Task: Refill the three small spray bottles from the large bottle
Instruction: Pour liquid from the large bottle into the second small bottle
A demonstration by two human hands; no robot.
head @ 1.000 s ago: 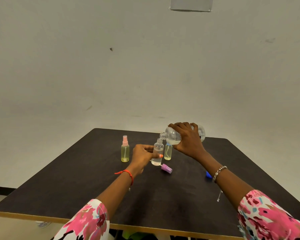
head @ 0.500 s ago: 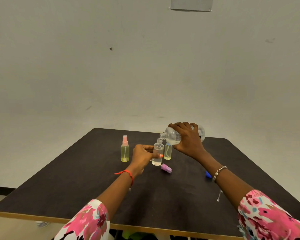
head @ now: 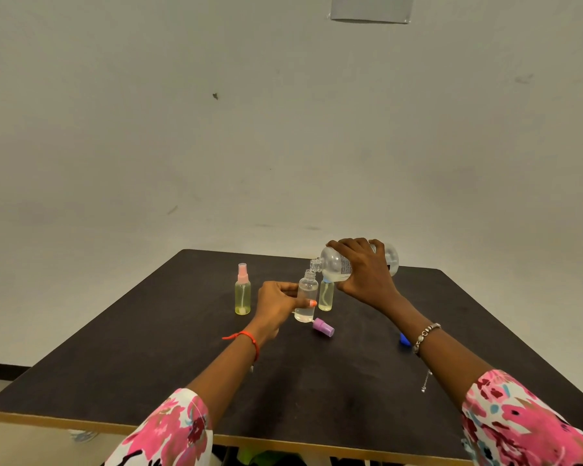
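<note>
My right hand (head: 367,274) grips the large clear bottle (head: 337,264), tipped on its side with its open neck just above the mouth of a small uncapped clear bottle (head: 306,290). My left hand (head: 278,302) holds that small bottle upright on the dark table (head: 182,358); a little clear liquid sits at its bottom. Just right of it stands a second small bottle (head: 326,295) with yellowish liquid, its top hidden behind the large bottle. Further left stands a third small bottle (head: 242,292) with a pink spray cap and yellowish liquid.
A purple spray cap (head: 323,327) lies on the table in front of the uncapped bottle. A blue cap (head: 404,339) peeks out behind my right wrist. A white wall rises behind the table's far edge.
</note>
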